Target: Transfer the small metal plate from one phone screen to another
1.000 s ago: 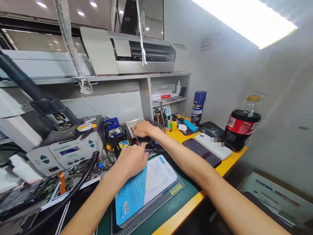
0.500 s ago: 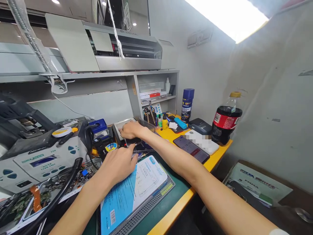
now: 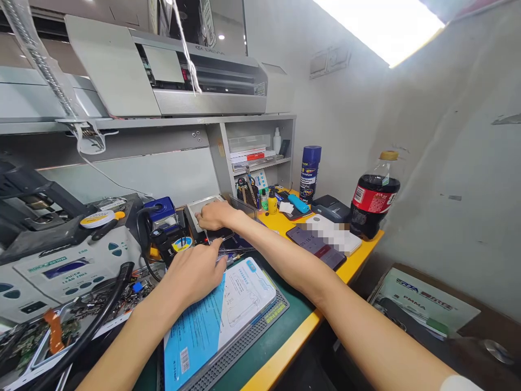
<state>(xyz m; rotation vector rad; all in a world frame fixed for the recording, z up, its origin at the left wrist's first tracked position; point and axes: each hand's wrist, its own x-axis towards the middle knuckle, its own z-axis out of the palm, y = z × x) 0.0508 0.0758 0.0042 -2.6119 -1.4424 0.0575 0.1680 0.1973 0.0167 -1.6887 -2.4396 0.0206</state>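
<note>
My right hand (image 3: 215, 215) reaches into a shallow light-coloured tray (image 3: 195, 209) at the back of the bench. Its fingers curl downward, and whatever they grip is hidden beneath them. Closer to me, my left hand (image 3: 199, 271) hovers over the far left edge of a blue and white flat package (image 3: 228, 315), with thumb and index finger stretched apart. Its other fingers are mostly out of sight. A small red light (image 3: 207, 239) glows between the two hands. Beneath the package lies a grey perforated board (image 3: 260, 328).
Left of my arms stand a grey soldering station (image 3: 77, 266), a black hose (image 3: 109, 304) and loose circuit boards (image 3: 24, 345). A phone showing a timer (image 3: 315, 247), a white box (image 3: 334, 233), a blue spray can (image 3: 310, 174) and a cola bottle (image 3: 374, 201) occupy the right side.
The view has shifted slightly. Both hands keep nearly the same places, the right one over the tray and the left one by the package.
</note>
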